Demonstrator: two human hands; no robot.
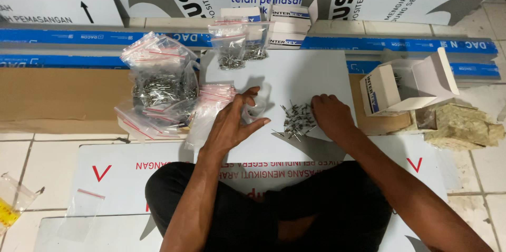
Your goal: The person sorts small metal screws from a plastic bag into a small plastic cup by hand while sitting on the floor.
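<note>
Silvery rivets (296, 120) lie heaped under right hand (331, 116), left hand (234, 120) holding clear bag (254, 109)

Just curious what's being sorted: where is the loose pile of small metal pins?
In the head view, the loose pile of pins lies on the white panel, right of centre, beside the right hand.

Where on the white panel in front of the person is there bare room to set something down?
Bare white panel lies between the filled bags at the far edge and the loose rivet pile. The right hand rests on that pile; the left hand holds a clear bag. Left of it is crowded: the bag heap. The open carton blocks the right.
</note>
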